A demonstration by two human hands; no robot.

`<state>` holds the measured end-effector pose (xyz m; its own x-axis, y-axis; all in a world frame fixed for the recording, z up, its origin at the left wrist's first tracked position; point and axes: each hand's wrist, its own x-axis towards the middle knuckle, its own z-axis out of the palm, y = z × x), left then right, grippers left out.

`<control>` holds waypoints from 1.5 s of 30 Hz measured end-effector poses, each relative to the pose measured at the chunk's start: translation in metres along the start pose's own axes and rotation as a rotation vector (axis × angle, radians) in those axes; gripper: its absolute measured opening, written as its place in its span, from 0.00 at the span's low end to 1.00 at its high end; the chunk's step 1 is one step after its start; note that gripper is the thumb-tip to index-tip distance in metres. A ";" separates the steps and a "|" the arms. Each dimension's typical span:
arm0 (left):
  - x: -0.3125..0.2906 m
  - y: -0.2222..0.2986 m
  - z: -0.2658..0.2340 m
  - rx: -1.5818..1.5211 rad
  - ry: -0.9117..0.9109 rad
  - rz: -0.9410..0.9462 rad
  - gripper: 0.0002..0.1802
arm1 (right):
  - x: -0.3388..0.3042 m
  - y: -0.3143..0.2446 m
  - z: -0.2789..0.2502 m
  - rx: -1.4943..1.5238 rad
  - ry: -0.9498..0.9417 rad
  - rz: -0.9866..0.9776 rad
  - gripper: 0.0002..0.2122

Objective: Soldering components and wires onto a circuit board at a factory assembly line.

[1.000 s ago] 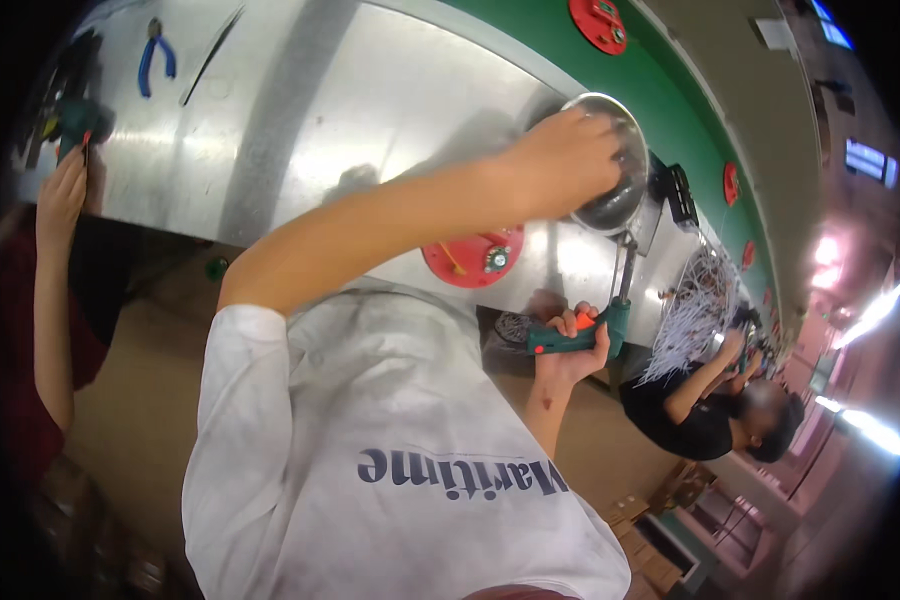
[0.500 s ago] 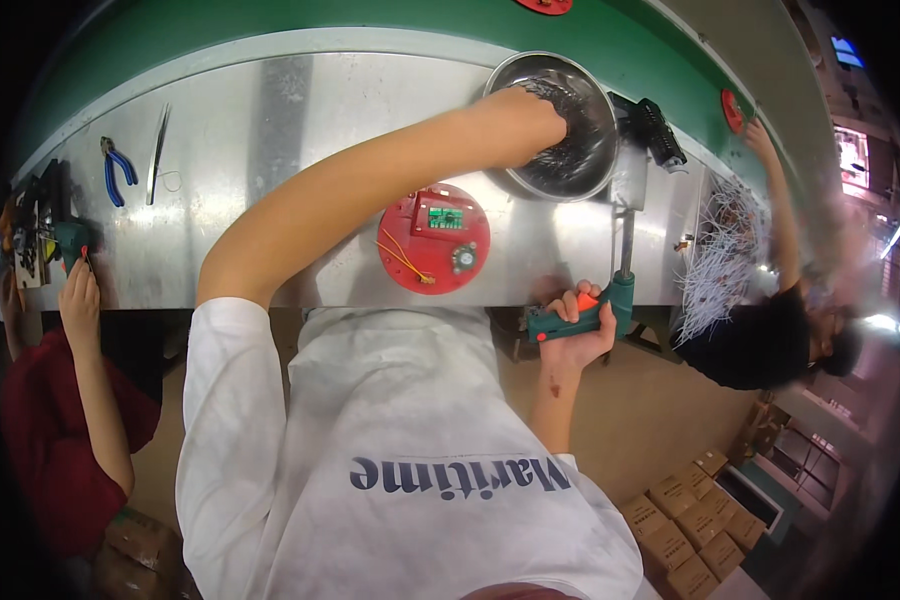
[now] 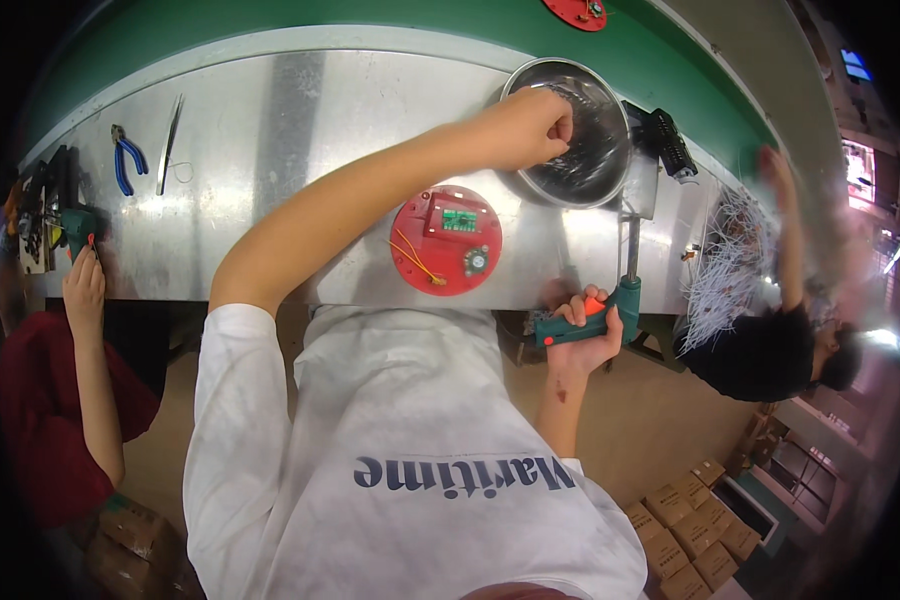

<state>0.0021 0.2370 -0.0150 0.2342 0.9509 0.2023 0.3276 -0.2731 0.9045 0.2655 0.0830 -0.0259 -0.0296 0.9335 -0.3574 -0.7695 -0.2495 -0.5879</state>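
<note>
My left hand hangs over the near left rim of a round steel bowl, its fingertips pinched together. What the pinch holds, if anything, is too small to make out. Inside the bowl lie small, shiny dark pieces, blurred in this view. My right hand is wrapped round the handle of a green electric screwdriver with an orange trigger, its long shaft pointing away from me. Between my arms a red disc lies on the bench, carrying a small green circuit board, yellow wires and a round silver part.
Blue-handled pliers and tweezers lie left on the metal bench. A black device and a heap of white strands are right. A green belt carries another red disc. Co-workers' arms reach in from both sides.
My left hand has lifted out of the bowl toward its left rim, fingers now pinched. The whole view has shifted slightly. My right hand keeps its hold on the electric screwdriver.
</note>
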 end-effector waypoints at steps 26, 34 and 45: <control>-0.199 0.097 0.035 -0.152 0.203 -0.452 0.05 | -0.024 0.047 0.079 -0.759 -0.261 0.170 0.17; -0.213 0.100 0.040 -0.176 0.343 -0.645 0.07 | -0.018 0.040 0.065 -0.664 -0.283 0.112 0.14; -0.208 0.079 0.039 -0.350 0.568 -0.858 0.07 | -0.012 0.035 0.049 -0.599 -0.238 0.120 0.16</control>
<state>0.0154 0.0120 -0.0004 -0.4354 0.7581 -0.4855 -0.1196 0.4859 0.8658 0.2074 0.0759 -0.0063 -0.2861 0.9047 -0.3156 -0.2658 -0.3914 -0.8810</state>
